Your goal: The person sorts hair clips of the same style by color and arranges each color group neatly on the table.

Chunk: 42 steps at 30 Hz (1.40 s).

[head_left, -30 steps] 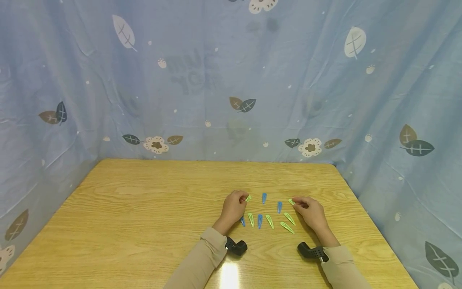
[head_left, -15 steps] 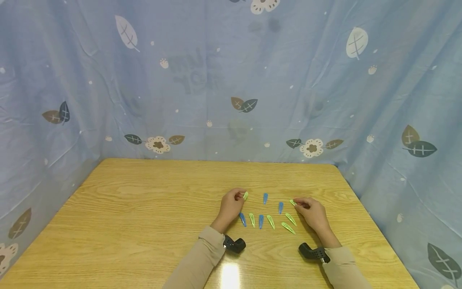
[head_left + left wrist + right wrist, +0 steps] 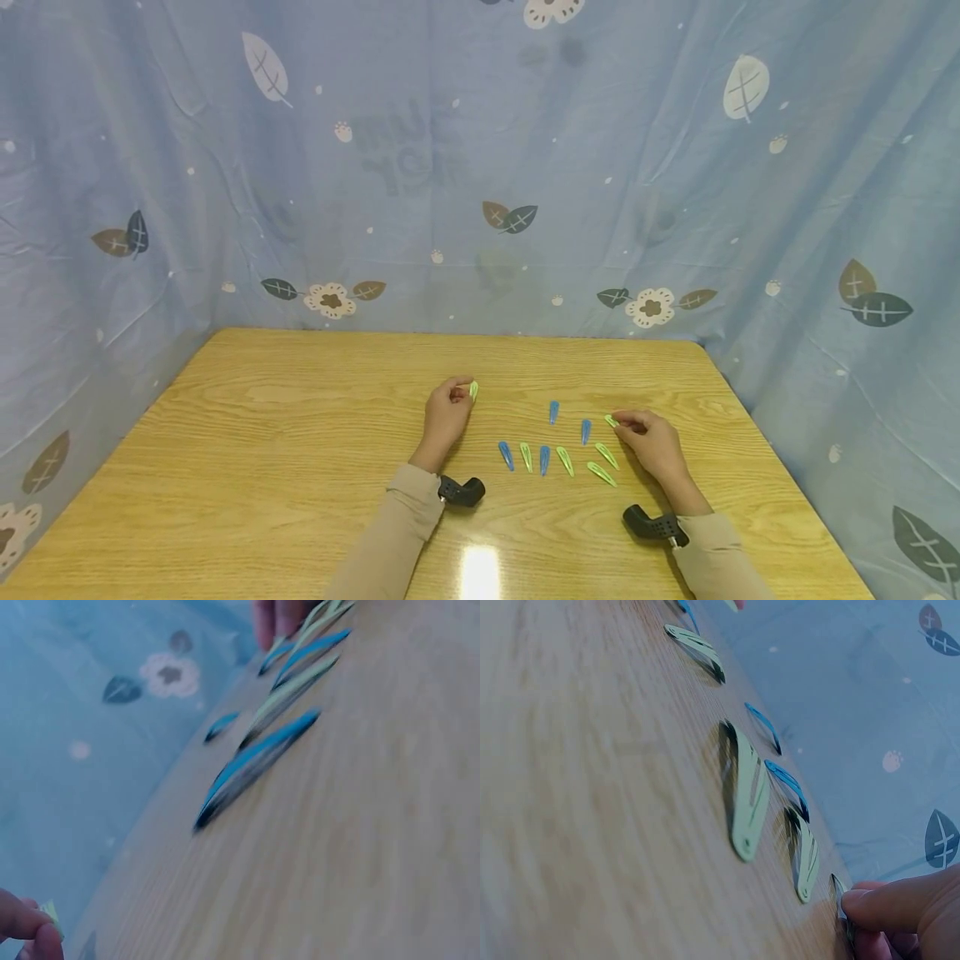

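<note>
My left hand (image 3: pixel 446 417) pinches a light green snap hair clip (image 3: pixel 473 390) between thumb and fingers, to the left of the other clips. In the left wrist view, that clip (image 3: pixel 51 911) shows only partly past the fingertips. On the right, my right hand (image 3: pixel 651 443) has thumb and fingers on another green hair clip (image 3: pixel 611 421), which lies at the table surface. Between the hands are several blue and green hair clips, among them a blue clip (image 3: pixel 553 412) at the back and a green clip (image 3: pixel 602 474) near the front.
The wooden table (image 3: pixel 300 467) reaches back to a blue patterned curtain (image 3: pixel 420 167) that hangs behind it and at both sides. Black wrist mounts (image 3: pixel 462 492) sit at both sleeve cuffs. Light glares off the table's front (image 3: pixel 479 571).
My left hand has moved left and slightly back with its green clip, uncovering the blue clip that was partly behind it. The right hand stays in nearly the same place.
</note>
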Available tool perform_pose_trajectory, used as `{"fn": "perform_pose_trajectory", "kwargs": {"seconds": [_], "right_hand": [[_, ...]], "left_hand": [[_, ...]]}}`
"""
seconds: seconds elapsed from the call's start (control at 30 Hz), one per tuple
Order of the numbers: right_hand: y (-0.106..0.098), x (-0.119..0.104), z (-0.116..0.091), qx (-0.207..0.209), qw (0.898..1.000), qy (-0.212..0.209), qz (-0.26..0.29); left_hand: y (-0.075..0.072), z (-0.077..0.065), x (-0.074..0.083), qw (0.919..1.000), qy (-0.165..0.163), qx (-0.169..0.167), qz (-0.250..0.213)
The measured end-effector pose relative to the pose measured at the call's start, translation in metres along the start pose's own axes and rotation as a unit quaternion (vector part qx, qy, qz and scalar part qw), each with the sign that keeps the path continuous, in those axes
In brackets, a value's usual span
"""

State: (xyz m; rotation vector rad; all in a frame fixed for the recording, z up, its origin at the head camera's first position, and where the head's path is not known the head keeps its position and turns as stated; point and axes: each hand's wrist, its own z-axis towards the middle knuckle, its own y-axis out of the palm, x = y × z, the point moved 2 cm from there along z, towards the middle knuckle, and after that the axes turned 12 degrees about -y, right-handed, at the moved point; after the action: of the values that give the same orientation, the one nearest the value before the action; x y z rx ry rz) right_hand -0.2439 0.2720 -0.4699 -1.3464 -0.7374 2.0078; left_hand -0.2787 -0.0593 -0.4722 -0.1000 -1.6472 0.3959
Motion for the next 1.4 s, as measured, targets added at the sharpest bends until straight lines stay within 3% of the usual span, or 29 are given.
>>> {"fn": "perform_pose_trajectory", "kwargs": {"seconds": [0.3,0.47,0.73,1.0,1.4], "right_hand": [[0.002,0.000,-0.001,0.000,1.000,0.002,0.002],[0.002,-0.001,-0.002,-0.001,1.000,0.000,0.001],[0.000,0.000,-0.003,0.003,1.000,-0.008,-0.005],[0.001,0.002,-0.002,0.002,1.000,-0.005,-0.010],[0.002,0.003,0.000,0.006,1.000,-0.003,-0.011]], "left_hand": [[-0.040,0.014,-0.010,0.9996,-0.015,0.024,0.006],[-0.053,0.021,-0.014,0.9992,-0.010,0.025,0.029],[-0.048,0.026,-0.014,0.9941,0.015,0.036,0.101],[-0.043,0.026,-0.011,0.9872,0.042,0.060,0.142],[-0.048,0.027,-0.006,0.9895,0.021,0.057,0.131]]}}
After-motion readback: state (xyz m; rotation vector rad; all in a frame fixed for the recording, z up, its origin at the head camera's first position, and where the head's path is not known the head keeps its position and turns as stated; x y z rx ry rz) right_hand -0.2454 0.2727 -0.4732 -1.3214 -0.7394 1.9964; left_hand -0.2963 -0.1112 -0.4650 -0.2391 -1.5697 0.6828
